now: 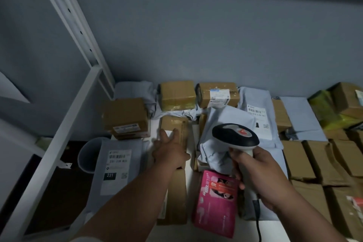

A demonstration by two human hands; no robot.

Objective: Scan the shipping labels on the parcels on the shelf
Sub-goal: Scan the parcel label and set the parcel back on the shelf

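My right hand [257,175] grips the handle of a white and black barcode scanner [234,136], its head held above a grey mailer bag [222,124]. My left hand [170,149] reaches forward with its fingers spread and lies on a long brown cardboard parcel [174,125], beside a white label partly hidden under the fingers. A grey mailer with a label marked 231 [115,167] lies to the left. A pink box [215,202] lies below the scanner. A second labelled grey mailer [257,116] lies behind the scanner.
Several brown boxes [125,118] and a labelled box [218,95] sit along the back wall. More cardboard boxes [324,159] fill the right side, with a yellow-wrapped parcel [330,112] at far right. A white shelf post [74,25] stands on the left.
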